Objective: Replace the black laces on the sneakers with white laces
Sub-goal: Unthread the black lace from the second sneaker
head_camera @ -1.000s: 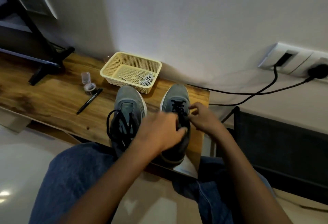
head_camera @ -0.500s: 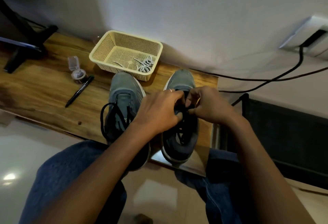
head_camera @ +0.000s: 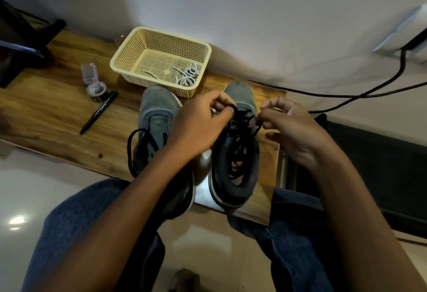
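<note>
Two grey sneakers stand side by side on a wooden table [head_camera: 46, 106], toes toward the wall. The right sneaker [head_camera: 235, 171] has a black lace [head_camera: 240, 127] threaded through its eyelets. My left hand [head_camera: 198, 125] pinches the lace near the upper eyelets. My right hand [head_camera: 291, 130] pinches the lace's other end, held out to the right. The left sneaker [head_camera: 154, 116] has a loose black lace [head_camera: 131, 146] looping off its left side. White laces [head_camera: 188, 76] lie coiled in a cream basket [head_camera: 129, 53] behind the shoes.
A black pen [head_camera: 98, 113] and a small clear open container [head_camera: 92, 81] lie left of the shoes. A dark stand [head_camera: 20, 44] sits at the far left. Black cables [head_camera: 360, 93] run along the wall to a socket [head_camera: 406, 30]. My jeans-clad knees are below the table edge.
My hands have drawn apart, each pulling a strand of the right sneaker's black lace outward. The view has shifted slightly.
</note>
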Tool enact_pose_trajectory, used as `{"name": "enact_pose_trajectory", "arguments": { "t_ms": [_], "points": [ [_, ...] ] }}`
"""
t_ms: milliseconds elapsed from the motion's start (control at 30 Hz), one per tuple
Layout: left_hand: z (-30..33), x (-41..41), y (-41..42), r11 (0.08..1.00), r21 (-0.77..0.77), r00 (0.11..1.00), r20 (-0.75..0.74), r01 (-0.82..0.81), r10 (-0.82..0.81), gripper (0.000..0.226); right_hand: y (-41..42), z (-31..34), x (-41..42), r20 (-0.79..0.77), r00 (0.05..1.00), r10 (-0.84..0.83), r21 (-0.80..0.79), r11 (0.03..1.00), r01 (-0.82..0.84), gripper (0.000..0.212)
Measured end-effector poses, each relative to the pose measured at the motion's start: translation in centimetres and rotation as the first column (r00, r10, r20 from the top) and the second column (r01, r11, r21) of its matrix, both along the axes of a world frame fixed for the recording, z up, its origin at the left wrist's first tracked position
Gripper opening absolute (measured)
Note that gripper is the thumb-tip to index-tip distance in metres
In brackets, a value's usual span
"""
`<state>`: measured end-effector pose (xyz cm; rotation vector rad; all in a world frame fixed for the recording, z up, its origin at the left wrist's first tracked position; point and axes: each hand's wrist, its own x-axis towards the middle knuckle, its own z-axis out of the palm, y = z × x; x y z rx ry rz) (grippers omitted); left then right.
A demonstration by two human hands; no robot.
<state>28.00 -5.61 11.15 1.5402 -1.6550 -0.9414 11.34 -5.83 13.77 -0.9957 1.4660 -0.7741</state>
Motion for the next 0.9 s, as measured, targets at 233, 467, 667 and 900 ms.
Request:
{"name": "enact_pose_trajectory", "arguments": {
  "t_ms": [233, 467, 667, 900],
  "points": [
    [1.9, 0.1, -0.7, 0.953, 0.142, 0.74, -0.604, -0.266, 0.296, 0.006, -0.2, 1.0, -0.5, 0.403, 0.861, -0.31, -0.029, 0.936, 0.351, 0.015],
    [1.9, 2.2, -2.4, 0.798, 0.262, 0.44, -0.72, -0.543, 0.536, 0.004, -0.2, 1.7, -1.5, 0.675, 0.667, -0.315, -0.129, 0.84, 0.527, 0.016],
    [0.9, 3.6, -3.2, 0.694, 0.187, 0.455, -0.632, -0.696, 0.627, 0.026, -0.3, 1.2, -1.4, 0.378, 0.769, -0.515, -0.54, 0.552, 0.636, 0.023],
    [0.0, 4.6, -3.1, 0.893, 0.203, 0.904, -0.065, -0.401, 0.421, 0.023, -0.3, 0.2, -1.4, -0.036, 0.847, -0.531, -0.589, 0.696, 0.411, 0.017]
  ]
}}
